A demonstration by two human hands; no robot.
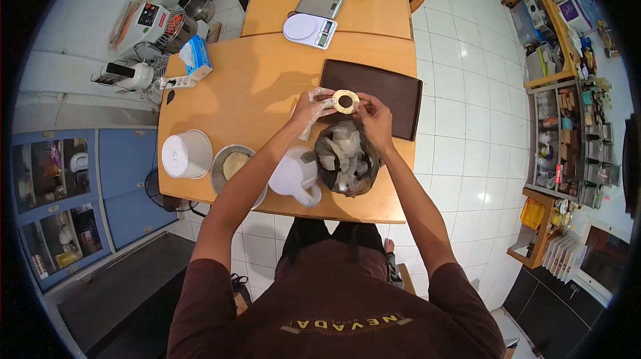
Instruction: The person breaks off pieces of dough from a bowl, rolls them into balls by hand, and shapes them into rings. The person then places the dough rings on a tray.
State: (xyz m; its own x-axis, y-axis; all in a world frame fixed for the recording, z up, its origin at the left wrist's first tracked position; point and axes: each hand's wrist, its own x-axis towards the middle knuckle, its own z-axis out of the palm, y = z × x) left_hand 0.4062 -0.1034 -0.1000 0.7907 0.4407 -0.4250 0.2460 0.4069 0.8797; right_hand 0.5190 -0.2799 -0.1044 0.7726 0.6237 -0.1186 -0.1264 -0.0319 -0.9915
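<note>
Dough disc [346, 92] bears dark filling [345, 101]; metal bowl [218, 176] holds pale dough [234, 164].

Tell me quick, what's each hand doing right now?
Left hand: holding the left edge of a pale round with a dark centre.
Right hand: holding the same round's right edge.

Bright light glints on the floor tiles [461, 128], soft shadows cross the table [247, 65], and black-rimmed edges bend.
</note>
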